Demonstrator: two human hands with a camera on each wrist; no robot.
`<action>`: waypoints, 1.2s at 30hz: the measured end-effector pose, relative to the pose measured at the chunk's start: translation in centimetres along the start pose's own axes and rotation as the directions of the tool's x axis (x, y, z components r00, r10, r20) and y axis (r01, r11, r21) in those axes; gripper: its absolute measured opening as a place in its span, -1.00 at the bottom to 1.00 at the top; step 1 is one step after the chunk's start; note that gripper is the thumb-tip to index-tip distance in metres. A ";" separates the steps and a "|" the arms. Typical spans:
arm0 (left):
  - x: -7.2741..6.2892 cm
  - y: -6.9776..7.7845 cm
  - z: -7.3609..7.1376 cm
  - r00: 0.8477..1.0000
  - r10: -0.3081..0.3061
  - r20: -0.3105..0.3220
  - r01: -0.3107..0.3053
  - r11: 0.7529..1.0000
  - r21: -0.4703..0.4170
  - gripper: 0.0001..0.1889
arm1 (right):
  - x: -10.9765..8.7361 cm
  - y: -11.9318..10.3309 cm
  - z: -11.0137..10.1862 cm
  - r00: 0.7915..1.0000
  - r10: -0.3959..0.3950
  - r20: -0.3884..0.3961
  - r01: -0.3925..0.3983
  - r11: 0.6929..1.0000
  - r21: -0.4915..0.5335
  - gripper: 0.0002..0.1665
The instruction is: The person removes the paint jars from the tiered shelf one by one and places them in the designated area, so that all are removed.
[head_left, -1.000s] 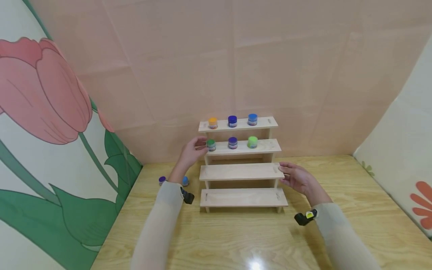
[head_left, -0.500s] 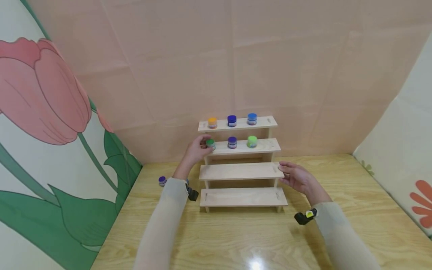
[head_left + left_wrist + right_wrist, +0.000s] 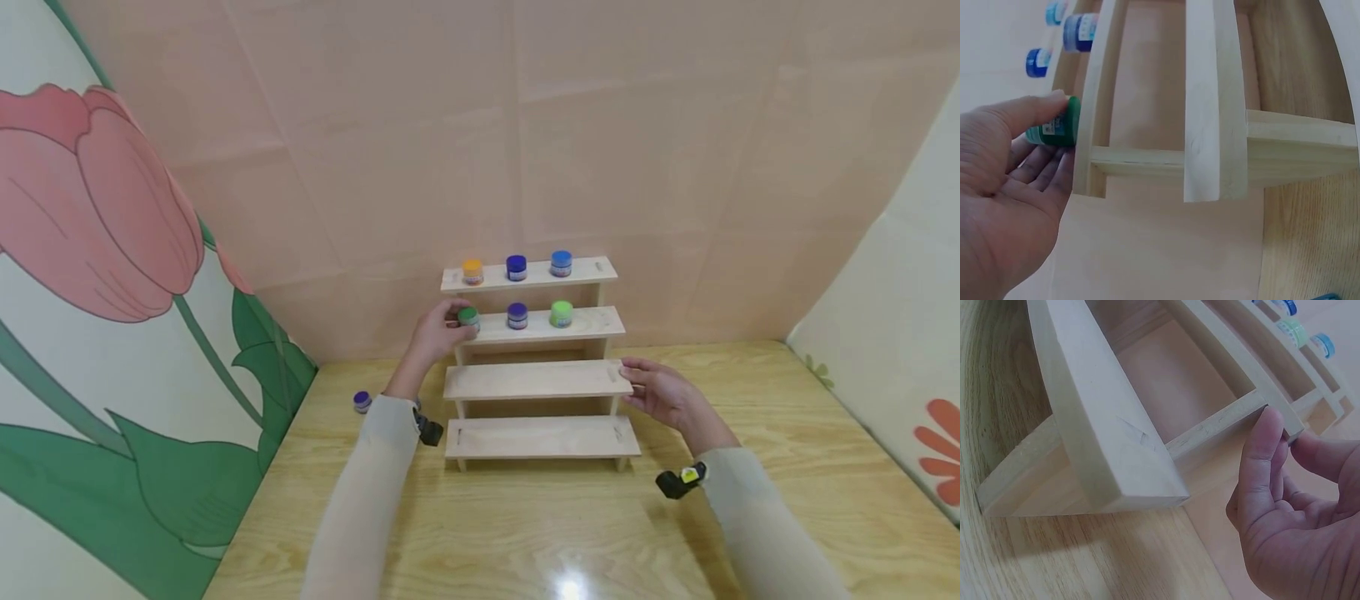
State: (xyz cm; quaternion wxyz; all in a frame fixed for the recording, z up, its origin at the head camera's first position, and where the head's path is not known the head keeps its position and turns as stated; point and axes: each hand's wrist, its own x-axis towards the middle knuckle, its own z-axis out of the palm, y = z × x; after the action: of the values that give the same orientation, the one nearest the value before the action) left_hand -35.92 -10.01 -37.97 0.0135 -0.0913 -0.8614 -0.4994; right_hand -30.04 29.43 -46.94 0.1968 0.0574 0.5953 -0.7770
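One green jar (image 3: 1060, 127) — left hand (image 3: 435, 335) pinches it, right hand (image 3: 663, 398) grips shelf (image 3: 536, 380).

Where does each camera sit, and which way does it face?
Head: worn on the head, looks forward and down at the wooden shelf; the left hand, right hand and sleeves show.
Left wrist: on that wrist, looks at the shelf's left end and green jar; left hand shows.
Right wrist: on that wrist, looks at the shelf's right end; right hand shows.
Shared: head and left wrist both show the green jar.
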 end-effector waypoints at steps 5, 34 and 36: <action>-0.9 0.0 -0.6 0.998 0.050 -0.023 -0.051 0.998 -0.033 -0.48 | 0.0 0.1 0.0 1.000 0.001 0.003 -0.001 1.000 0.003 -0.57; -6.4 -3.2 -5.0 0.990 0.117 -0.075 -0.120 0.992 -0.040 -0.52 | 0.0 0.1 0.0 1.000 0.000 -0.001 0.000 1.000 0.010 -0.51; -6.7 -3.6 -5.4 0.992 0.106 -0.072 -0.110 0.993 -0.045 -0.51 | -0.1 0.1 0.0 1.000 0.002 -0.004 -0.002 1.000 0.005 -0.50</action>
State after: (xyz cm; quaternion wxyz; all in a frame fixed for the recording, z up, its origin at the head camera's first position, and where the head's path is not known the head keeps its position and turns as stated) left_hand -30.31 -17.40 -39.10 0.0682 -0.1207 -0.8418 -0.5218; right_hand -29.96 29.45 -46.98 0.1962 0.0600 0.5935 -0.7782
